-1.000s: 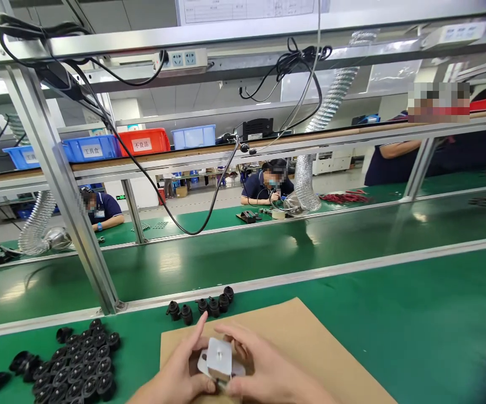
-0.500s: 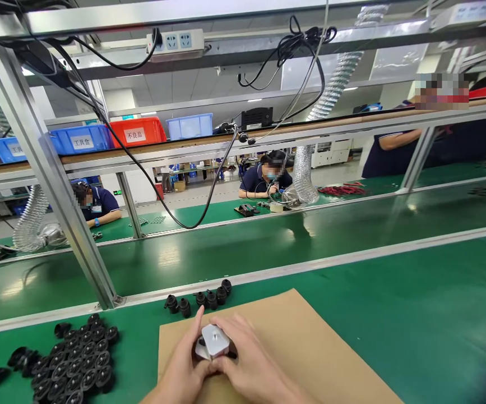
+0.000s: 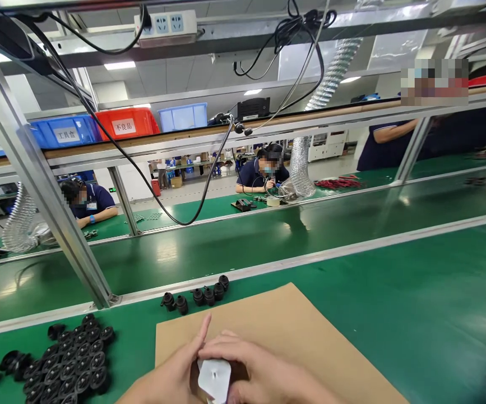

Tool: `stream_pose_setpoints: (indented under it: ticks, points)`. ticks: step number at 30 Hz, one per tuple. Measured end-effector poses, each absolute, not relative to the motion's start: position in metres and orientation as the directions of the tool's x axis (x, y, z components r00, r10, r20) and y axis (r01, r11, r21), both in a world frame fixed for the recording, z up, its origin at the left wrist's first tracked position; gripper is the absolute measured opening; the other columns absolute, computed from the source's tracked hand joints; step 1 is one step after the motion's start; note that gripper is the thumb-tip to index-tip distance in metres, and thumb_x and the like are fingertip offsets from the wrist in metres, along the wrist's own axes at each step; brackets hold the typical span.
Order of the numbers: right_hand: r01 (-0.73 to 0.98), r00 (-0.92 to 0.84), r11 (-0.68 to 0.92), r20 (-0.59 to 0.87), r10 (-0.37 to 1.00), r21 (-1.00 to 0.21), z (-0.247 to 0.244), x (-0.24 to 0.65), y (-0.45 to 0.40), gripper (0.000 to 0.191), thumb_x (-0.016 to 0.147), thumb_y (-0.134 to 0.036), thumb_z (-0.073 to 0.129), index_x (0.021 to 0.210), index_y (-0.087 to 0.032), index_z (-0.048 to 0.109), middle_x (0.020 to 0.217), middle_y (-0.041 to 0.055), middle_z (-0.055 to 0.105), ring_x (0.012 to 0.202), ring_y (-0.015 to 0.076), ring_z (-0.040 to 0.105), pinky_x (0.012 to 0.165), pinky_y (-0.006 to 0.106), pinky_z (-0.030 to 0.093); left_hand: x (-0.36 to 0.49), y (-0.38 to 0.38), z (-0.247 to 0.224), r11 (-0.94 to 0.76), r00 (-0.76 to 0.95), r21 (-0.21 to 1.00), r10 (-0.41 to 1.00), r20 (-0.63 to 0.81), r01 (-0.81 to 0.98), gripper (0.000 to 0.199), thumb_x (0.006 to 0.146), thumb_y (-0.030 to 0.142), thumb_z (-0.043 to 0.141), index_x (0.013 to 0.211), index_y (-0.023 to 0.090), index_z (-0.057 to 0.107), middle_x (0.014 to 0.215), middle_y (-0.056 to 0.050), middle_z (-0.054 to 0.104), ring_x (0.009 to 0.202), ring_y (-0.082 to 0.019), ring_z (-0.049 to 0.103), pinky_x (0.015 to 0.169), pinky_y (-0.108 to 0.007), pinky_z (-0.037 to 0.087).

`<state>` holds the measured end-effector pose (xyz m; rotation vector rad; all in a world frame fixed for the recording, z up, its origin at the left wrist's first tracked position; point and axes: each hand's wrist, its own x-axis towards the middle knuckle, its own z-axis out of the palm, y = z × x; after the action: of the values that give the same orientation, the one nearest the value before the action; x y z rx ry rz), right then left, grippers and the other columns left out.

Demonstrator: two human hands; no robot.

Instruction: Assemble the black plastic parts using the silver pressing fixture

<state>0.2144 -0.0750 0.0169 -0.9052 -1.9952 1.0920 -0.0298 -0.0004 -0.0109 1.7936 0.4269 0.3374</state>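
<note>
A pale silver part (image 3: 214, 377) with rounded corners and a small raised spot in its middle is held low over the brown cardboard sheet (image 3: 285, 325). My left hand (image 3: 179, 367) is closed around its left side, one finger pointing up. From the right, my right hand (image 3: 255, 362) grips it, with curled fingers over its far edge and the thumb near its lower right. The underside of the part is hidden by my hands and the frame's bottom edge. Just beyond the cardboard stands a short row of small black fittings (image 3: 209, 295).
Many round black parts (image 3: 74, 359) lie grouped on the green tabletop (image 3: 394, 292) at left. A metal post (image 3: 58, 191) rises behind them. A black cable (image 3: 188, 221) hangs from the shelf with blue and red bins (image 3: 127, 123). Co-workers sit across the bench.
Both hands and the silver part have moved down and closer to me. The part has turned, its flat face now more toward the camera. The view has shifted slightly.
</note>
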Motion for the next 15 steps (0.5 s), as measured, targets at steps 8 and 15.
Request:
stream_pose_setpoints:
  ticks: [8,15]
  points:
    - [0.544,-0.245,0.296,0.189,0.951,-0.785,0.033,0.191,-0.089,0.061,0.068,-0.003,0.067,0.122,-0.031,0.07,0.101,0.0005,0.068,0.102,0.0278,0.052,0.087,0.039,0.042,-0.013,-0.015,-0.018,-0.196,0.672,0.972,0.738,0.057,0.133,0.17,0.052,0.04,0.11,0.171,0.032,-0.012,0.147,-0.014,0.066,0.126,-0.038,0.067,0.118,-0.054,0.05]
    - [0.579,-0.239,0.417,0.343,0.908,-0.7,0.032,0.192,-0.082,0.051,0.073,-0.012,0.076,0.122,-0.028,0.07,0.112,0.0014,0.074,0.098,0.0268,0.057,0.088,0.038,0.043,-0.017,-0.004,-0.01,-0.23,0.706,0.97,0.7,0.106,0.082,0.165,0.059,0.045,0.107,0.171,0.03,-0.013,0.144,-0.014,0.068,0.123,-0.035,0.07,0.117,-0.052,0.051]
